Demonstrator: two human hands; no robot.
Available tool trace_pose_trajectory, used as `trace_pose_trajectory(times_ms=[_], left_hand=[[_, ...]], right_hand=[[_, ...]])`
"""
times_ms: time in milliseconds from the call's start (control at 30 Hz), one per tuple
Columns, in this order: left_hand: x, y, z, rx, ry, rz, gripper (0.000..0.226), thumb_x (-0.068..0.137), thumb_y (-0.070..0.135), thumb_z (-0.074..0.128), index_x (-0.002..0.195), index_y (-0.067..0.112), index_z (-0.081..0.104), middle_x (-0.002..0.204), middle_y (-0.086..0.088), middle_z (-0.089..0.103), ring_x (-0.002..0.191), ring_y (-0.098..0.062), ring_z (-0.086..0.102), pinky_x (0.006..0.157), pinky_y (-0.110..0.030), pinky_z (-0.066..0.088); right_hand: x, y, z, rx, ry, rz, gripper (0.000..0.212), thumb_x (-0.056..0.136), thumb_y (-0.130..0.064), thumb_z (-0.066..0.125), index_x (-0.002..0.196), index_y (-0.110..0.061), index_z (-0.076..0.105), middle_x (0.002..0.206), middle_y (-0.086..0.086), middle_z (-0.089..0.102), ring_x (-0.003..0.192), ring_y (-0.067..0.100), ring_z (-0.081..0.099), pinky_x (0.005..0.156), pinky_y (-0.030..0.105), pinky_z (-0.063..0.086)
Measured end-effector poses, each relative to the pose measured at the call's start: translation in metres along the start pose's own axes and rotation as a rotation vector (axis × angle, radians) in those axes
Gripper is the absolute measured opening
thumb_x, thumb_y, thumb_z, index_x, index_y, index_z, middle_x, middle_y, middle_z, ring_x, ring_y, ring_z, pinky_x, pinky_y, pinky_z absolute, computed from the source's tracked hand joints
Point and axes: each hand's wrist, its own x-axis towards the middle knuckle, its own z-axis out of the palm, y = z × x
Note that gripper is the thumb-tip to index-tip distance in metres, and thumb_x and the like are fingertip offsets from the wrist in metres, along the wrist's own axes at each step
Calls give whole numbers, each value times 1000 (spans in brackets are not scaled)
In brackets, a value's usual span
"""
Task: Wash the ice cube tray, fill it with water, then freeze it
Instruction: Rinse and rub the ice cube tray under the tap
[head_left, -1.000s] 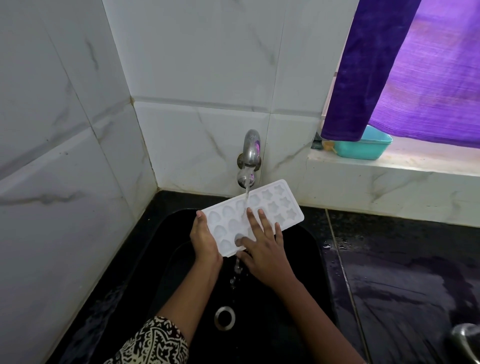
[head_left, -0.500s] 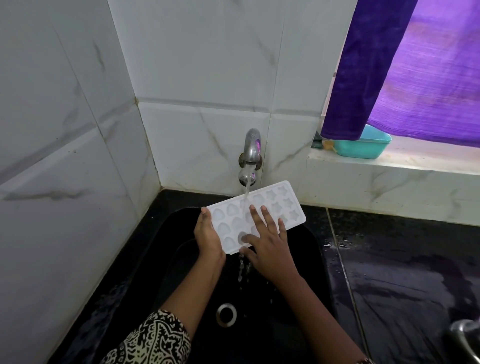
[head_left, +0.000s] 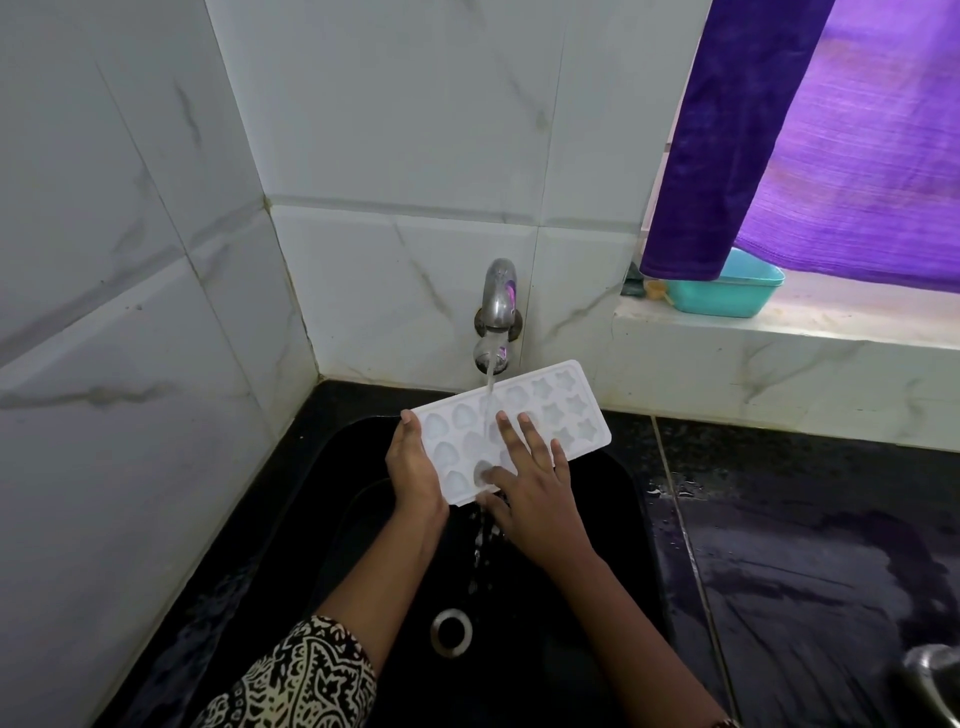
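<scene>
A white ice cube tray (head_left: 563, 410) with shell- and star-shaped cells is held tilted over the black sink (head_left: 618, 488), under the running wall tap (head_left: 496, 317). My left hand (head_left: 413, 467) grips its near left end from below. My right hand (head_left: 535, 493) lies flat on top of the cells, fingers spread and thumb pressed into one cell. Water streams onto the tray's middle and runs off its near edge into the sink, above the drain (head_left: 451, 632).
White marbled tiles enclose the sink at the left and back. A wet black counter (head_left: 805, 545) extends to the right. A teal tub (head_left: 727, 291) sits on the window ledge under a purple curtain (head_left: 805, 135). A metal object (head_left: 935, 675) shows at the bottom right corner.
My right hand has shifted slightly over the cells, rubbing them, while the tray stays under the stream. My view has drifted a little.
</scene>
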Motion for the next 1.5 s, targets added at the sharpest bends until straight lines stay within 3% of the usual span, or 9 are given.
trace_pose_trajectory(times_ms=[167,300,400,900,1000,1133,1233,1400,1500], left_hand=[[2,-2,2,11,7,-17,36,99,48,48,96,19,68,93,-6,75,84,-28,73,74,-43,60],[3,1,4,8,16,-22,34,99,47,47,94,21,68,87,-3,75,81,-26,73,67,-39,59],[4,3,6,-11,10,-27,35,99,47,47,94,19,68,84,-3,76,77,-24,73,60,-35,58],[15,-2,8,-34,41,-60,36,100,47,46,97,18,67,79,0,76,70,-21,74,54,-31,57],[14,-5,8,-39,29,-93,37,100,48,46,97,17,67,87,-6,76,77,-27,73,62,-37,58],[11,-5,11,-42,17,-97,41,100,47,45,104,12,66,103,-14,72,93,-34,70,82,-45,57],[13,-4,10,-35,20,-105,41,100,48,44,102,13,66,102,-13,72,92,-34,69,77,-43,57],[8,-8,12,-33,-4,-135,48,101,48,43,114,7,64,107,-16,71,97,-36,68,80,-44,56],[11,-6,12,-43,3,-127,42,101,47,44,104,11,65,103,-14,72,91,-33,69,72,-40,57]], right_hand=[[1,5,1,15,-2,37,22,87,-41,57,97,-22,62,158,0,6,142,19,-13,114,47,3],[4,4,3,-18,0,41,25,88,-43,55,104,-25,63,159,2,8,144,21,-10,114,48,3],[6,3,2,-37,-50,22,27,91,-42,50,113,-30,60,159,1,2,140,16,-21,114,47,1],[21,16,5,-29,-131,-52,23,93,-40,48,111,-30,59,159,-2,-2,136,14,-29,115,49,-3],[21,19,6,-26,-118,-45,30,90,-52,46,105,-31,62,158,-5,-5,138,13,-25,116,51,-1],[21,11,7,-12,-37,7,53,88,-68,25,97,-30,61,155,-10,-10,142,9,-21,113,43,-12],[18,13,7,5,-112,-33,54,88,-66,23,107,-32,60,152,-12,-14,138,7,-26,116,48,-6],[17,13,2,-21,-69,-5,46,91,-61,30,97,-28,62,154,-10,-11,141,10,-22,112,43,-12],[13,15,4,-24,-117,-44,46,91,-61,32,106,-30,62,156,-9,-9,140,9,-23,115,47,-7]])
